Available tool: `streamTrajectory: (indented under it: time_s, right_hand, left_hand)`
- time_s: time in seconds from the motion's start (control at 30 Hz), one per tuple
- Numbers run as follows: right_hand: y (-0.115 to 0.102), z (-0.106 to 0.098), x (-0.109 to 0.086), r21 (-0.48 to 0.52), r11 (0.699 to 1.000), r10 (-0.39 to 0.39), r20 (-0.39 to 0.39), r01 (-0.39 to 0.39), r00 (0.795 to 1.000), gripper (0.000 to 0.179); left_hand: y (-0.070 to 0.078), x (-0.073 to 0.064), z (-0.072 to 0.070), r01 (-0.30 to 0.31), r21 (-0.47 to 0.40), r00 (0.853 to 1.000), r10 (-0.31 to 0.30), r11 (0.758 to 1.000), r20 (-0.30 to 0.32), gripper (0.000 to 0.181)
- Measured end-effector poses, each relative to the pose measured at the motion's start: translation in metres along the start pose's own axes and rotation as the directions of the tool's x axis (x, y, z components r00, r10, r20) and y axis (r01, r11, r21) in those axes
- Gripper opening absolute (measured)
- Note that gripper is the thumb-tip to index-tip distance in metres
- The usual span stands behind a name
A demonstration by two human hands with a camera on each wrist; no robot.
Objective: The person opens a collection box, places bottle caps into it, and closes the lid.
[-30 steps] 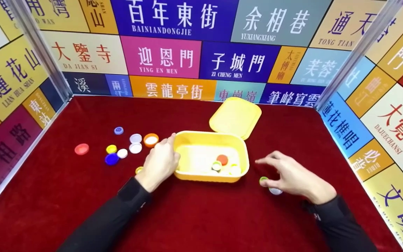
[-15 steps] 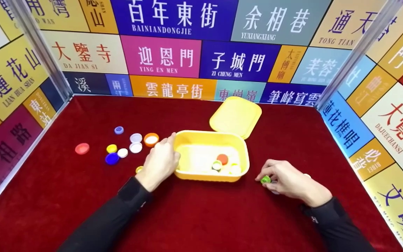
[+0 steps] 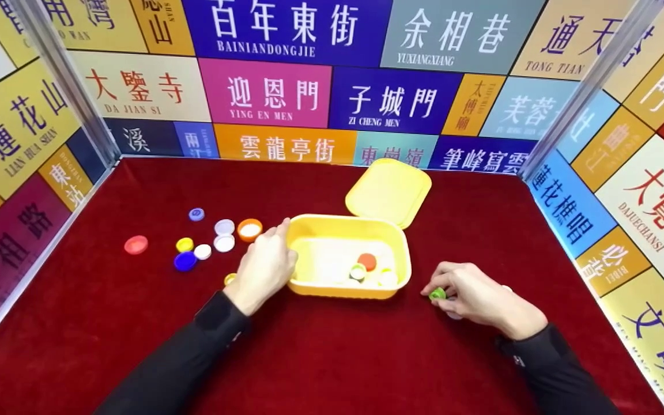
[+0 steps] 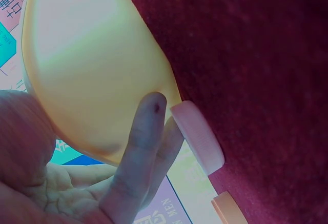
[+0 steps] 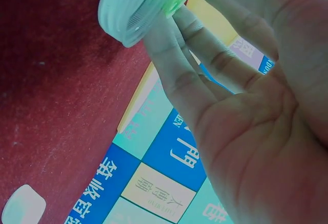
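Note:
My left hand (image 3: 266, 268) grips the left end of a yellow plastic box (image 3: 343, 291); in the left wrist view its fingers lie along the box's outer wall (image 4: 97, 75). Inside the box are a red bottle cap (image 3: 367, 262), a green-rimmed cap (image 3: 357, 272) and a pale yellowish one (image 3: 388, 278). To the right of the box, my right hand (image 3: 476, 294) pinches a small green bottle cap (image 3: 437, 294) low over the cloth. Beneath those fingers lies a whitish cap (image 3: 453, 314), partly hidden; the right wrist view shows this ridged cap (image 5: 120, 8) close beside the green one.
A yellow lid (image 3: 389, 193) lies behind the box. Left of the box several caps are scattered, including an orange cap (image 3: 249, 230), a blue cap (image 3: 185, 261) and a red cap (image 3: 136, 245). A small white cap (image 3: 506, 288) shows behind my right wrist. Printed panels (image 3: 271, 95) wall the red cloth.
My right hand has come down and its spread fingers have closed on the green cap, which is tilted up. The left hand and the box have stayed in place.

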State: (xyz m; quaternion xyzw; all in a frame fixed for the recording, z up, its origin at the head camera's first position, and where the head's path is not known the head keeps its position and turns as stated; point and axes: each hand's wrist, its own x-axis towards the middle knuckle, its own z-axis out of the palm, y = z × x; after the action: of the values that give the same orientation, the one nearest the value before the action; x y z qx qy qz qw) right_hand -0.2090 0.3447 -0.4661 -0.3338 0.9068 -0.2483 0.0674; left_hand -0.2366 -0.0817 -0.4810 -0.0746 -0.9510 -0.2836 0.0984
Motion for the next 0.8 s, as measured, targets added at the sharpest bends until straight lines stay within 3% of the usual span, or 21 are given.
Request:
streamTrajectory:
  time_s: [0.13,0.43,0.8]
  right_hand:
    - [0.0,-0.003,0.0,0.032,0.999,0.008,0.003,-0.009,1.0,0.023]
    - [-0.009,-0.02,0.01,-0.185,0.978,-0.118,-0.106,0.097,0.987,0.025]
    - [-0.032,-0.041,0.04,-0.263,0.955,-0.201,-0.243,0.135,0.949,0.024]
  left_hand:
    - [0.001,0.0,0.0,0.01,0.004,1.0,-0.01,1.0,0.012,0.068]
    - [-0.001,0.001,-0.001,0.027,-0.007,1.0,-0.026,1.0,0.016,0.069]
    - [0.0,0.0,-0.001,0.006,0.003,1.0,-0.006,1.0,0.008,0.068]
